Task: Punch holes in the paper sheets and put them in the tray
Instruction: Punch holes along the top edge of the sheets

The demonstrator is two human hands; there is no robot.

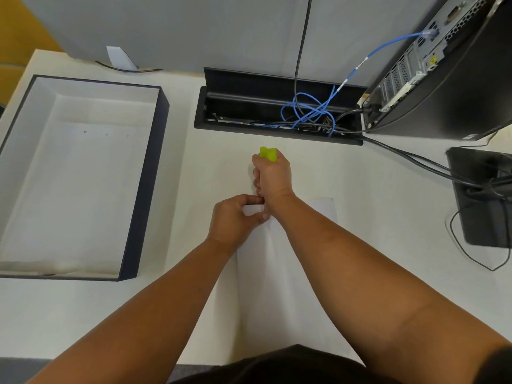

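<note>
A white paper sheet [279, 286] lies on the desk in front of me, its far edge under my hands. My right hand [273, 176] is closed around a small yellow-green hole punch [268, 153], of which only the top shows above my fist. My left hand [235, 220] pinches the sheet's far left corner, right beside my right wrist. The dark-walled tray [146, 173] stands at the left; a white sheet with small punched holes [80, 189] lies inside it.
An open black cable box [277, 106] with blue and black cables sits in the desk behind my hands. A computer tower [443, 73] stands at the back right, a black stand [482, 198] with cables at the right edge. A grey partition runs along the back.
</note>
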